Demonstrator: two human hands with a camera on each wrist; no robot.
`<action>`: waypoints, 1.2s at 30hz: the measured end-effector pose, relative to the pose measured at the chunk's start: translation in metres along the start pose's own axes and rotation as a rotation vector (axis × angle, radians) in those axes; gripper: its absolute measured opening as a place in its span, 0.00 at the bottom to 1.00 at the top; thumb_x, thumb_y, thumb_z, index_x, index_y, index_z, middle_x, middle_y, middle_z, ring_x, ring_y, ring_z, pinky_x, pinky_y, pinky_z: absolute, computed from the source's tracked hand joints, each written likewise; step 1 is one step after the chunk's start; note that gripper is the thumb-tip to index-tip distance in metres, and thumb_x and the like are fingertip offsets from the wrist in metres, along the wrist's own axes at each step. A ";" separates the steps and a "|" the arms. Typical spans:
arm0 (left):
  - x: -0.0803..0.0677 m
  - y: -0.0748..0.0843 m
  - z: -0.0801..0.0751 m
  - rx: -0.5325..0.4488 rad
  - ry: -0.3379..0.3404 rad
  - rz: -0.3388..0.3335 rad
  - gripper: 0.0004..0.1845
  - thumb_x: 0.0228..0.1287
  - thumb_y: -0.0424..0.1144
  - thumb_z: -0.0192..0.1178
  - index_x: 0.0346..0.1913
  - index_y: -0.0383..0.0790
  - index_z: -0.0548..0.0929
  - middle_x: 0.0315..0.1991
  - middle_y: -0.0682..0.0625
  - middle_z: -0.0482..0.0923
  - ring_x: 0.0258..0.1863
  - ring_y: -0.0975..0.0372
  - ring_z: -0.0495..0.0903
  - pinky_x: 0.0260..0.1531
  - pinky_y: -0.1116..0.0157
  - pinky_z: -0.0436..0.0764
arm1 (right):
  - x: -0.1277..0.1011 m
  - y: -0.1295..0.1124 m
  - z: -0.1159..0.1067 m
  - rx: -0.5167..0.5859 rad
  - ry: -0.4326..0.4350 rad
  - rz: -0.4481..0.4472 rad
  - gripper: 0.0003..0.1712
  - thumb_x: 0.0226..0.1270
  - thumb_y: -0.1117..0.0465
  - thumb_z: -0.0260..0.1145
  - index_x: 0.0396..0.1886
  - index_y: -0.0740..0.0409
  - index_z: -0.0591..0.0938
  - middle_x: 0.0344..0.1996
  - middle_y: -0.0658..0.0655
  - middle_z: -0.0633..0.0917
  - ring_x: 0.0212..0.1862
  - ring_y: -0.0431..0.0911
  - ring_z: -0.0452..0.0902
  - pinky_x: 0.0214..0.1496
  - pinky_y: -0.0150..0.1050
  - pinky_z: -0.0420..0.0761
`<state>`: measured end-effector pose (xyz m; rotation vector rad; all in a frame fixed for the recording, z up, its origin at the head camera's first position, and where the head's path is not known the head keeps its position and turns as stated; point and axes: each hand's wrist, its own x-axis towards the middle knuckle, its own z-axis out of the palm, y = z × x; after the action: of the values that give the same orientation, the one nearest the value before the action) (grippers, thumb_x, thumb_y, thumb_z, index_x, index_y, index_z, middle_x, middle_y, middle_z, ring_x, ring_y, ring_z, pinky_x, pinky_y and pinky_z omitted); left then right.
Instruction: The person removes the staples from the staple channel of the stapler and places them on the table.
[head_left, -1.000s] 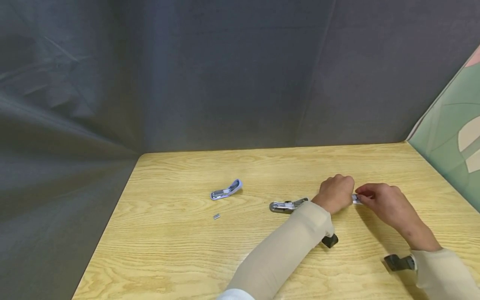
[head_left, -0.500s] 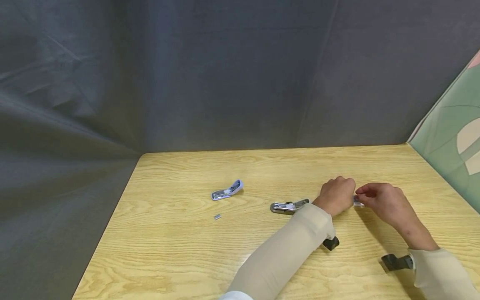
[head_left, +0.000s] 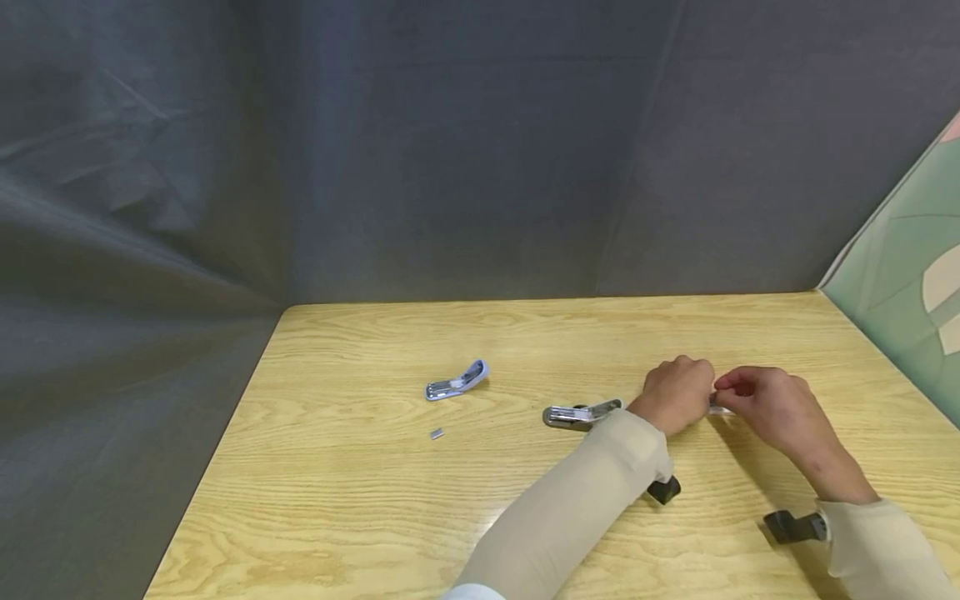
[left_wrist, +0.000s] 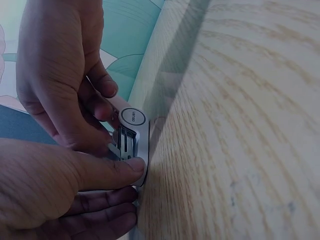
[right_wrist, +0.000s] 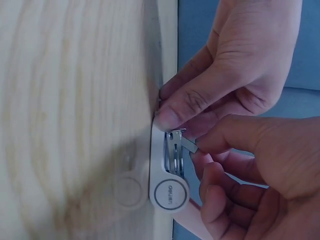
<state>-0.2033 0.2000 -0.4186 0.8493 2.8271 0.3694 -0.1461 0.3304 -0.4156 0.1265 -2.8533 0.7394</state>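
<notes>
A white stapler (right_wrist: 157,165) with its metal channel exposed stands on the tabletop at the right. My left hand (head_left: 677,393) grips its front end, the thumb (left_wrist: 131,167) laid along the side in the left wrist view. From the other side my right hand (head_left: 776,408) pinches a short strip of staples (right_wrist: 190,145) between thumb and forefinger, tilted against the open channel. In the head view the hands cover most of this stapler. Beside the left sleeve lies a grey stapler (head_left: 568,417), opened out and partly hidden by the forearm.
Farther left, a blue-violet stapler (head_left: 453,387) lies opened on the wooden table (head_left: 337,500). In front of it is another small staple strip (head_left: 437,433). Dark cloth (head_left: 480,167) hangs behind the table, and a green patterned panel (head_left: 907,275) borders the right side.
Both hands stay almost in place at the white stapler. Less of its metal shows between them than a second ago. The whole head view has shifted slightly.
</notes>
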 end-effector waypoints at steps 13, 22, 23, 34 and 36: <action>-0.001 0.002 0.002 0.011 0.005 0.000 0.08 0.73 0.40 0.66 0.33 0.55 0.82 0.26 0.61 0.76 0.22 0.68 0.69 0.21 0.69 0.72 | -0.020 -0.005 -0.011 -0.013 -0.022 -0.022 0.03 0.65 0.66 0.74 0.32 0.62 0.88 0.25 0.49 0.85 0.25 0.37 0.73 0.23 0.35 0.72; 0.000 0.000 0.001 0.009 0.022 0.002 0.10 0.73 0.39 0.65 0.30 0.54 0.82 0.23 0.61 0.74 0.21 0.69 0.69 0.21 0.69 0.73 | -0.034 -0.006 -0.009 0.020 -0.153 -0.005 0.03 0.64 0.68 0.74 0.35 0.61 0.87 0.28 0.49 0.85 0.28 0.36 0.76 0.28 0.35 0.76; 0.000 0.000 0.000 0.007 0.026 0.000 0.10 0.73 0.39 0.65 0.30 0.54 0.82 0.24 0.61 0.74 0.22 0.68 0.69 0.21 0.69 0.73 | -0.035 -0.006 -0.008 0.019 -0.162 -0.004 0.03 0.64 0.69 0.74 0.35 0.61 0.87 0.28 0.48 0.85 0.28 0.36 0.75 0.28 0.35 0.76; 0.002 0.000 0.000 0.008 0.008 -0.015 0.07 0.72 0.39 0.66 0.34 0.55 0.84 0.27 0.61 0.76 0.24 0.68 0.70 0.23 0.69 0.74 | -0.037 -0.003 -0.002 0.018 -0.165 -0.016 0.05 0.62 0.73 0.74 0.34 0.61 0.86 0.29 0.50 0.86 0.30 0.37 0.78 0.29 0.34 0.78; 0.001 0.001 0.000 0.013 0.003 -0.006 0.07 0.72 0.39 0.66 0.34 0.55 0.84 0.28 0.61 0.77 0.24 0.69 0.71 0.24 0.69 0.74 | -0.038 -0.003 -0.001 0.015 -0.166 -0.015 0.05 0.62 0.72 0.74 0.34 0.61 0.86 0.29 0.49 0.86 0.29 0.36 0.78 0.29 0.34 0.77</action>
<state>-0.2040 0.2016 -0.4186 0.8427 2.8377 0.3518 -0.1088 0.3297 -0.4209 0.2213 -2.9996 0.7822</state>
